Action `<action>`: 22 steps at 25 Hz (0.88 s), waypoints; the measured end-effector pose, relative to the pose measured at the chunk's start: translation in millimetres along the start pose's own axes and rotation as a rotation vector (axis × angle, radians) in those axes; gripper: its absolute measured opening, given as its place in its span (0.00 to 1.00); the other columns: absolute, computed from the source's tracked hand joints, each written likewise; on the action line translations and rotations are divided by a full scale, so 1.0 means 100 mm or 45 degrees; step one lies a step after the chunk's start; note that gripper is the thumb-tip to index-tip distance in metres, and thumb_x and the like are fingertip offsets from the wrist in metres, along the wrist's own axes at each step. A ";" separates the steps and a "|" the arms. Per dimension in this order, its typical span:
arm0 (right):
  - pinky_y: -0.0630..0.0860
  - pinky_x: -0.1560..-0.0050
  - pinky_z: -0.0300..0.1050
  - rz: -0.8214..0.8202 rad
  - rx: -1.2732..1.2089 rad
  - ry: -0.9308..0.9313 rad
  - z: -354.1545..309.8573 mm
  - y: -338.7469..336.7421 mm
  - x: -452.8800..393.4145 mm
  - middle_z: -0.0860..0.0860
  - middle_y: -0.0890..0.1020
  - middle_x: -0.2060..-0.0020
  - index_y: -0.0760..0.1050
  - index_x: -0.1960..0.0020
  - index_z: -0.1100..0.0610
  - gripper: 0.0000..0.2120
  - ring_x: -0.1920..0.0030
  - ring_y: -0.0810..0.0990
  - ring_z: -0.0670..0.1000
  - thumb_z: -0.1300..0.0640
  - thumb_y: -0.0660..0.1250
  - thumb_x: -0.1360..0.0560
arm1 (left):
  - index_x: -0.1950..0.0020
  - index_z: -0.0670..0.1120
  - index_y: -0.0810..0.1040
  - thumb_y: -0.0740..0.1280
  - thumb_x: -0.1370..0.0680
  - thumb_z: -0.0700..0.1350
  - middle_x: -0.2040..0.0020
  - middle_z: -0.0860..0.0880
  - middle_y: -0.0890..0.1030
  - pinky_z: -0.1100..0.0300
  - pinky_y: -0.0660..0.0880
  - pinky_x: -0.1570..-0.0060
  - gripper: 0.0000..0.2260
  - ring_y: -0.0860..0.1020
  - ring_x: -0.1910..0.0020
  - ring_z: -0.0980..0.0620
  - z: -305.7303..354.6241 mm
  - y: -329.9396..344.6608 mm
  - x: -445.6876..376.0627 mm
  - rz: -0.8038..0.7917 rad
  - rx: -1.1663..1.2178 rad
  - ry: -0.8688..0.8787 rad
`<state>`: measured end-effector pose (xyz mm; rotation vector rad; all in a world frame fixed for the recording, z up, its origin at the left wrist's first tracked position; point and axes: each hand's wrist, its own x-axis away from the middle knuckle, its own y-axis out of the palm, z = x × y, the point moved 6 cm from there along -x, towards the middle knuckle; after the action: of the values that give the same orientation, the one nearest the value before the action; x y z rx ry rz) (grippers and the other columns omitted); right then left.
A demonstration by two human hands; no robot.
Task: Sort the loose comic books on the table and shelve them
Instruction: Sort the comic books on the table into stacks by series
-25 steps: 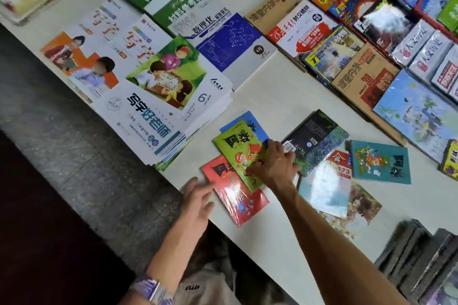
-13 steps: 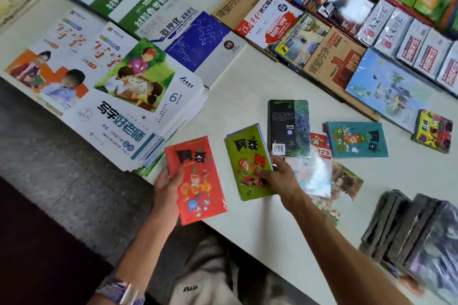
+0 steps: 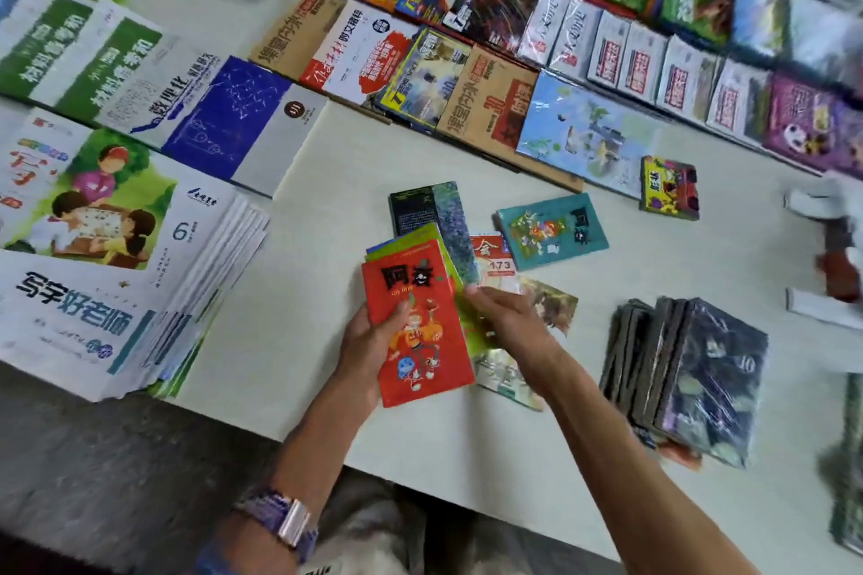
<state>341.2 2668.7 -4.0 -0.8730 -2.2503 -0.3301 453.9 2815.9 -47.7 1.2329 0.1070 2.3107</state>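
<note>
My left hand point(image 3: 369, 350) grips a red comic book point(image 3: 420, 327) above the white table point(image 3: 513, 458). Under it lie a green comic point(image 3: 420, 238) and a blue one, stacked as one pile. My right hand point(image 3: 509, 322) holds the right edge of that pile, fingers on the green comic. Loose on the table beyond are a dark book point(image 3: 425, 205), a teal comic point(image 3: 553, 231), a red-and-white booklet point(image 3: 495, 259) and a brownish one point(image 3: 551, 306) partly under my right hand. A small colourful comic point(image 3: 670, 187) lies farther right.
Workbook stacks point(image 3: 116, 247) fill the table's left side. Rows of wrapped books point(image 3: 513, 84) line the far edge. A shrink-wrapped bundle of dark books point(image 3: 691, 378) stands at the right. Blurred white and red items point(image 3: 836, 247) sit at the far right edge.
My left hand lifted the red comic from the table edge and brought it right, onto the green comic held by my right hand. The pile now sits together in both hands.
</note>
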 end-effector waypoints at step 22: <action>0.78 0.50 0.59 0.407 1.424 -0.243 -0.19 -0.98 -0.89 0.56 0.75 0.34 0.72 0.33 0.55 0.22 0.39 0.73 0.65 0.48 0.69 0.24 | 0.40 0.48 0.66 0.64 0.22 0.63 0.45 0.43 0.80 0.42 0.81 0.49 0.22 0.83 0.52 0.42 -0.26 -0.35 -0.49 0.405 -1.036 -0.006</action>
<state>332.7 2543.2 -49.4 -0.6039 -1.9380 1.0940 469.3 2826.8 -110.8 0.8537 -0.9935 2.2135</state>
